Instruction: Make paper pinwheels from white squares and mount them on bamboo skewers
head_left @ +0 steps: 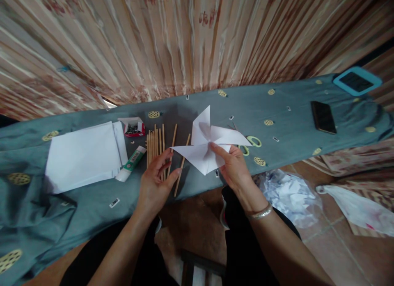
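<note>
One grip (235, 167) holds a pinwheel (201, 134); glue-stick label (134, 156) blurred.

- Sticks (156, 142), then paper (84, 156), are laid at nine o'clock from the pinwheel (203, 152).
- Scissors (255, 137) are set at three.
- A tablet (357, 81) is placed at two.
- A bag (291, 197) is set on the floor (326, 253) at four.

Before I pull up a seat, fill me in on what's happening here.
A person is holding a white paper pinwheel in the right hand, with a digit pressed near its middle. The left hand is open, its fingertips close to one paper tip; whether they touch is hard to tell. Sticks lie around that hand. Farther left are a glue stick, a small open box and stacked paper. Scissors lie partly hidden by the pinwheel.
</note>
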Demonstrator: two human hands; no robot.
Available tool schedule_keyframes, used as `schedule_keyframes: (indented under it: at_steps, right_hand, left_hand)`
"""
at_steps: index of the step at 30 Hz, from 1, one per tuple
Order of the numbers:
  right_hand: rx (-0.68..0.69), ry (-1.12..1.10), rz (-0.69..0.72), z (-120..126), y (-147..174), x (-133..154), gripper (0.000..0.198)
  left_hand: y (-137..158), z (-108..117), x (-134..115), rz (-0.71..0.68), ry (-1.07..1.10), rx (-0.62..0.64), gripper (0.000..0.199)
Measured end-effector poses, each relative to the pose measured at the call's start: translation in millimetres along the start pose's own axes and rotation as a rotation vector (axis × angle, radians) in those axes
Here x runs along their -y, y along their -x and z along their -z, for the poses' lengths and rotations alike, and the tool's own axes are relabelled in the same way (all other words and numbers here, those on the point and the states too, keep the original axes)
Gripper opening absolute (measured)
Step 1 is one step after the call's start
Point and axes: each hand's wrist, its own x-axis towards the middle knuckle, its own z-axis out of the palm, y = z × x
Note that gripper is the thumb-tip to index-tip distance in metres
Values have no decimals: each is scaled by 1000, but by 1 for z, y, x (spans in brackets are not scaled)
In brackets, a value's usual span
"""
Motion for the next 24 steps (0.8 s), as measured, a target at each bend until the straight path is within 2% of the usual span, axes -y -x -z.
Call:
schedule_keyframes:
  at_steps: [4, 8, 11, 15, 17, 24]
  right_hand:
    - [43, 6, -21, -1, 1, 1, 19]
    - [120, 44, -65, 0, 2, 4, 18]
    - [177, 66, -79, 0, 1, 7, 17]
    - [230, 76, -89, -2, -2, 11, 18]
    - [253, 74, -105, -2, -5, 12, 18]
    - [260, 114, -121, 7, -14, 10, 18]
  left_hand:
    - [-7, -2, -14, 16, 179, -13, 77]
    - [-18, -4, -26, 154, 352, 120, 81]
    - [-26, -7, -31, 186, 370, 195, 73]
    - [-37, -15, -29, 188, 376, 341, 48]
    - [-41, -19, -28, 209, 357, 347, 40]
    - [-45, -17, -35, 236, 354, 385, 44]
